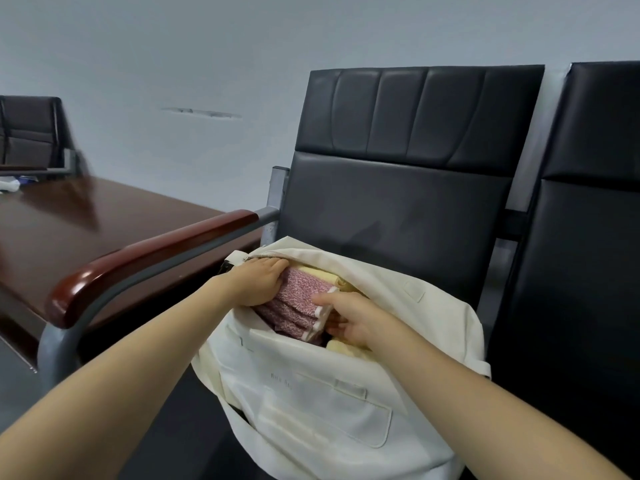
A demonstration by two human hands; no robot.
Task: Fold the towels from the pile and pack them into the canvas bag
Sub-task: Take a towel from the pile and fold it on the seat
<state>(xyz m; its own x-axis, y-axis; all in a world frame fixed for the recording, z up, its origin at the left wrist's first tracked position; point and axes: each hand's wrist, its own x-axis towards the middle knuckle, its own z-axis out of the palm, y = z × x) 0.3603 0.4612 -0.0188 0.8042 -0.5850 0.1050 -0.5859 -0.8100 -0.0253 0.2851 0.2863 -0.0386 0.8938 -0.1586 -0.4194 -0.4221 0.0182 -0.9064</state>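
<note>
The packing step is in hand: a folded pink towel sits in the mouth of the canvas bag, which rests on the seat of a black chair toward 5 o'clock of the view. The left hand grips the towel's edge at 9 o'clock, its fingers pressed together and curled over the upper corner just under the bag's zipper. The right hand takes the white-trimmed edge at 3 o'clock, the thumb lying on top and the fingers tucked beneath, so that it pinches the folded layers. The towel is only partly sunk, and most of its top face shows above the bag's near rim. Yellow towels lie already packed at its 12 o'clock, and another pale yellow fold shows at its 5 o'clock, so the bag looks fairly full. The pile itself is out of view, so how many towels remain cannot be told. The next move likely calls for pressing the pink towel down flat between its yellow neighbours without letting the folds spring open, then drawing both hands out without dragging the soft rim inward. A wooden armrest and a brown table lie toward 9 o'clock, and a second black chair stands at 3 o'clock.
</note>
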